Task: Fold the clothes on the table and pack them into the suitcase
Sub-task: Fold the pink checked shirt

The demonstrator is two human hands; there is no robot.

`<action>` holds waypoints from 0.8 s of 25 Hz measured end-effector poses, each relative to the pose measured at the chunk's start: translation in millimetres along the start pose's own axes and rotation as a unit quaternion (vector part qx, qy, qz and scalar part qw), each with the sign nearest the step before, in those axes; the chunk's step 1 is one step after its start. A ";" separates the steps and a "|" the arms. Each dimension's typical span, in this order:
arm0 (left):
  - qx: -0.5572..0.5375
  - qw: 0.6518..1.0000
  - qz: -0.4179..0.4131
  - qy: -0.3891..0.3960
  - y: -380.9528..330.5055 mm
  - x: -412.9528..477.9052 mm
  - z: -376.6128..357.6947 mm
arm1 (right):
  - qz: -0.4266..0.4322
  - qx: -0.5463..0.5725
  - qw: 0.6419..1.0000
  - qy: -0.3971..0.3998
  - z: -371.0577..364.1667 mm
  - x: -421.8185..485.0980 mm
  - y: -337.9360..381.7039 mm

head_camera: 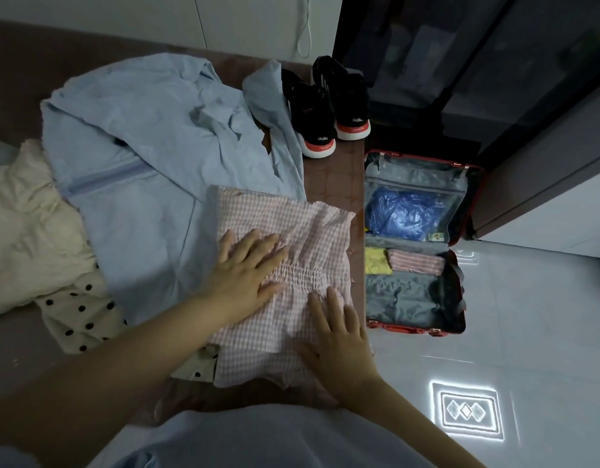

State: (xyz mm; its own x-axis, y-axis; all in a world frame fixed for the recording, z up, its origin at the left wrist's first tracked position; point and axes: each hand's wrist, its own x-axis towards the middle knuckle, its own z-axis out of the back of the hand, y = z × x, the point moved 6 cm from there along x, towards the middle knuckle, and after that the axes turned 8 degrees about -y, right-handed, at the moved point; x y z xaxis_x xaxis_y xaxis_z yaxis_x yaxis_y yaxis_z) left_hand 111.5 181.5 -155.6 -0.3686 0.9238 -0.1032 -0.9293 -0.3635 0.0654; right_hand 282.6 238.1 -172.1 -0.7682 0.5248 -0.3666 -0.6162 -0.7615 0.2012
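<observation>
Pink checked garment [312, 231]: in the head view it lies flat on the near right part of the counter [332, 177], with a gathered elastic band across its middle. Its left edge overlaps the light blue garment [140, 130].
Left hand [244, 268]: palm down on the pink fabric, fingers straight and spread, pressing just left of the gathered band and gripping nothing.
Right hand [335, 339]: palm down on the near right corner of the same fabric, fingers straight and slightly apart, also gripping nothing.
Hands together: both rest on the one garment, set apart from each other.
Light blue garment: spread unfolded over the middle of the counter, zip showing, one part trailing toward the shoes [325, 109].
Cream garment [25, 231]: bunched at the left edge.
Polka-dot garment [79, 319]: cream with black dots, partly under the blue and pink pieces.
Shoes: a black pair with red-and-white soles, at the far right corner of the counter.
Suitcase [474, 184]: red shell, lying open on the pale floor [545, 315] just right of the counter.
Far half: a blue plastic bag [403, 214] behind a mesh cover.
Near half: a yellow piece [377, 261] and a striped piece [415, 261] side by side on grey lining.
</observation>
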 end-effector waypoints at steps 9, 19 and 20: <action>-0.241 0.916 0.251 -0.199 39.6 -22.2 21.4 | 0.034 0.102 0.993 -0.046 54.1 72.6 1.3; -0.529 0.781 0.332 0.004 64.8 10.5 4.3 | -0.044 0.255 0.965 0.040 90.7 140.3 -57.8; -0.542 0.772 0.331 -0.014 65.6 11.5 9.4 | -0.052 0.217 0.974 -0.024 98.1 148.5 -58.0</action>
State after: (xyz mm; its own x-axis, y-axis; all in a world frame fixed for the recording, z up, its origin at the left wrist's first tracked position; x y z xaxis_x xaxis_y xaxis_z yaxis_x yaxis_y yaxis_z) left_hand 46.4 169.4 -143.2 -0.7848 0.4890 -0.3808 -0.0158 -0.6299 -0.7765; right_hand 187.2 397.5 -149.1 -0.6978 0.6162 -0.3651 -0.6991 -0.4750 0.5345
